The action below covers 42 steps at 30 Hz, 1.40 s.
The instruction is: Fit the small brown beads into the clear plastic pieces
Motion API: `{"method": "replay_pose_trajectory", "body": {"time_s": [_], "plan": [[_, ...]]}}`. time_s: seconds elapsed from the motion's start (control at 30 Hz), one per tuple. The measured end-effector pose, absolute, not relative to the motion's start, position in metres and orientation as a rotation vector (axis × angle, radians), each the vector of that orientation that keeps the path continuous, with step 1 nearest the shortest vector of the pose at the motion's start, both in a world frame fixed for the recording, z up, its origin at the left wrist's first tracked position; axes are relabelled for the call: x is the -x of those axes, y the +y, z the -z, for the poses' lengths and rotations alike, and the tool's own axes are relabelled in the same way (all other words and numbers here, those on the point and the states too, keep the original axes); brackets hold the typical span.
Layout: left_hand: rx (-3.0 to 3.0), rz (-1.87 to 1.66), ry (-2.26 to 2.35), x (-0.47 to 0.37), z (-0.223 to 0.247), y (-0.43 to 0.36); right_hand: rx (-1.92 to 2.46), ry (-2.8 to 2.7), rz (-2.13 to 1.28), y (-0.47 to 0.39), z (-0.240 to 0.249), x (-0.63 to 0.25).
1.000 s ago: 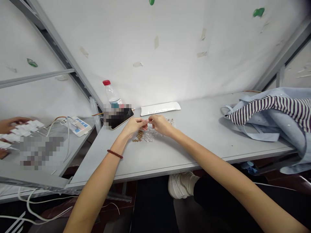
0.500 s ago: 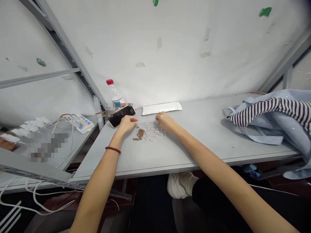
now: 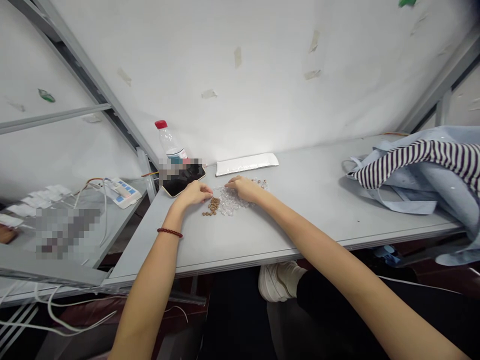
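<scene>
And here are both your hands over the middle of the table [image 3: 232,245], low down, working at two small heaps! Your left hand [image 3: 195,192] comes in from the near side, thumb and forefinger drawn to a narrow gap, their tips right at the top end of the brown bits [image 3: 213,204]. Whether a bit sits pinched between them, you can't tell from here; it's too small. The brown heap lies just below those fingertips, tailing off toward you.

Across to your right hand [image 3: 242,189], and it's in over the clear bits [image 3: 228,202], fingers bent and close together, tips pointing left at the heap's upper part. Some clear bits spread below and to the left of those fingers, while more, with a few brownish specks among them, show beyond the knuckles. What that grip holds, if anything, is hidden.

The two heaps lie side by side, brown on the left, clear on the right, almost meeting between your hands. Just behind your left hand lies the phone [image 3: 185,181], with the bottle [image 3: 168,142] upright beyond it, and the white packet [image 3: 247,164] stretches out behind your right.
</scene>
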<state>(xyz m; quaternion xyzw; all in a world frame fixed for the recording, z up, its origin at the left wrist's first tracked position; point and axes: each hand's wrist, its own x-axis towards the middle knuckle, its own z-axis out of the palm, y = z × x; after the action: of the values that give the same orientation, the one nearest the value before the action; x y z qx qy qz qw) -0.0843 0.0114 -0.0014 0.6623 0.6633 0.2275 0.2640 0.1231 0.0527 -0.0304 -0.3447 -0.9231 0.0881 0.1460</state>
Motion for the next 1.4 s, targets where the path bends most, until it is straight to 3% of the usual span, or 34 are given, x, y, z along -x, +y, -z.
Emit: {"method": "replay_pose_trajectory", "body": {"time_s": [0.33,0.57,1.0,1.2,1.4], "plan": [[-1.812,-0.655,1.85,0.078,-0.003,0.006,1.036,-2.651,-0.172,0.047,0.026,-0.125],[-1.651,-1.03,1.61,0.057,-0.003,0.005,1.074,-2.581,-0.218,0.049,0.03,-0.126],[-1.357,-1.268,1.465,0.034,0.009,0.007,0.994,-2.356,-0.45,0.041,0.021,-0.129],[-1.307,-1.352,1.393,0.032,0.01,0.008,0.874,-2.028,-0.832,0.04,0.022,-0.127],[-1.316,-1.442,1.32,0.029,0.008,0.007,0.855,-1.907,-0.916,0.037,0.019,-0.125]]}}
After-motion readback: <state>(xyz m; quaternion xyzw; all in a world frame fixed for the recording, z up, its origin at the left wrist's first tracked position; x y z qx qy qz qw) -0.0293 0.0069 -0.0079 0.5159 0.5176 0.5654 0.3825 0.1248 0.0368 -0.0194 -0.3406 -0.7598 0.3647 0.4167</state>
